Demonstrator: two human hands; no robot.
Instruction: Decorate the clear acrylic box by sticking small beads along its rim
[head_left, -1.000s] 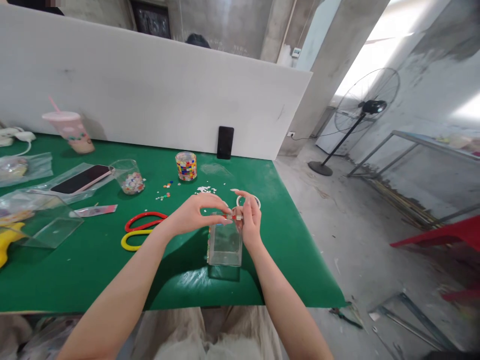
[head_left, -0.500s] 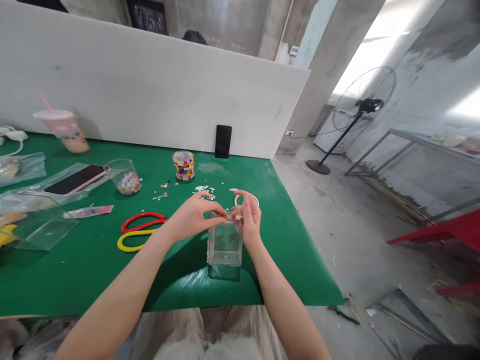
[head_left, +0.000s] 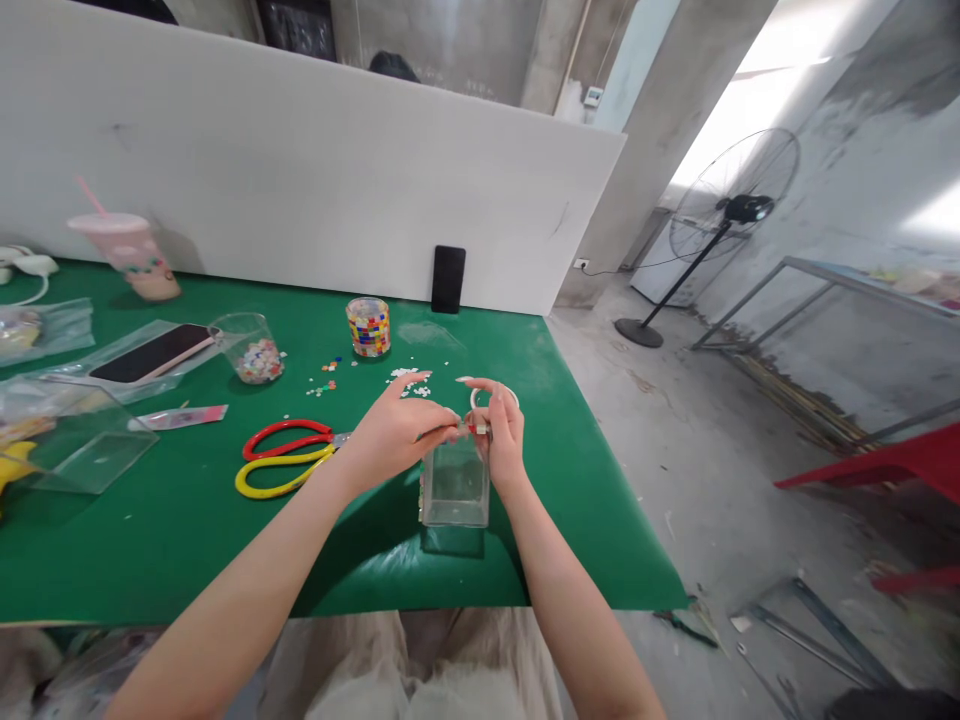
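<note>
My left hand [head_left: 401, 425] is closed in a pinch at the far top edge of a clear plastic box [head_left: 456, 485]. What its fingertips hold is too small to make out. Against the box's upper right edge, my right hand [head_left: 504, 440] is wrapped round with its index finger curled over. A thin white ring [head_left: 474, 397] shows at those fingers. Small red and white pieces [head_left: 478, 428] show between the two hands. Coloured bits line the box's left side. Left of my left hand lie scissors [head_left: 289, 472] with red and yellow handles, their blades partly hidden by my wrist.
Behind my hands are loose white chips [head_left: 409, 377] and a mosaic-covered round jar [head_left: 369, 328]. A cup of chips [head_left: 259, 360], a paint-like tube [head_left: 180, 417], a phone [head_left: 154, 353] and another clear box [head_left: 105, 460] lie leftward. A black phone [head_left: 448, 280] leans on the white partition [head_left: 337, 190].
My left fingertips have moved slightly right, nearer my right hand, and closed together more. The view has shifted a little; the box stays between my hands.
</note>
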